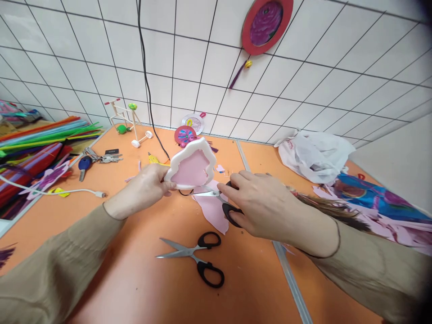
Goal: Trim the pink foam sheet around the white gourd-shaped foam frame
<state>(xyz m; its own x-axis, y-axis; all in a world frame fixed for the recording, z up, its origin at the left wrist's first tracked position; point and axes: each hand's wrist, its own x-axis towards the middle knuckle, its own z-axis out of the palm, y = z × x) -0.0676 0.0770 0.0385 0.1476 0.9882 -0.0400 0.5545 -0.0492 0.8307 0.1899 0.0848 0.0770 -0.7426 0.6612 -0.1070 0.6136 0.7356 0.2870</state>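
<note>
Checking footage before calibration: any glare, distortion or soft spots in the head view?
Head view: pale glare on the table, lower left of centre; head view: tiles fan out toward the sides, suggesting wide-angle distortion; head view: right corners darken; head view: held scissors and loose scissors look fairly sharp.

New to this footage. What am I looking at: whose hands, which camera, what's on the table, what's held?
No machine here: these are a person's own bare hands, seen from a head-worn camera looking forward and down. There's just one view. The left hand holds a pink shape with a raised white rim. The right hand grips black-handled scissors, blades by its lower edge. On the orange table, a second pair of scissors lies open nearest the wearer. Farther off are keys, colored fuzzy stems and a white plastic bag.
</note>
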